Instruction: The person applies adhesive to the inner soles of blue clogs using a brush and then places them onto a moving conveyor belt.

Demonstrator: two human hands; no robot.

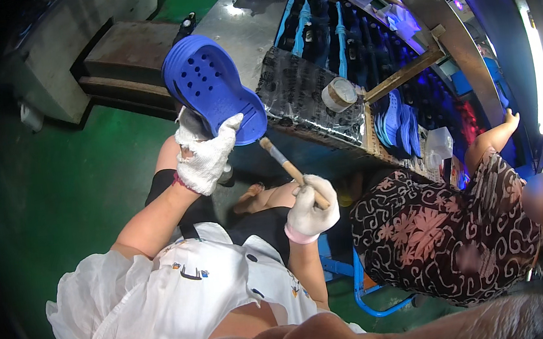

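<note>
My left hand (203,151), in a white knitted glove, grips a blue clog (211,84) by its heel end. The clog is tilted up and dotted with round holes. In a white glove with a pink cuff, my right hand (313,206) is closed round the wooden handle of a brush (282,160). Its bristle end points up toward the clog's heel, a small gap away from it. A round white tub (339,94) stands on the dark-covered edge of the bench to the right of the clog.
A metal-topped workbench (218,19) runs alongside a dark conveyor (363,36) carrying light-blue strips. Several blue soles (399,124) are stacked near a wooden frame (406,73). At right, a co-worker in a patterned top (447,231) sits near a blue chair frame (361,285). A brown step (127,59) stands at left.
</note>
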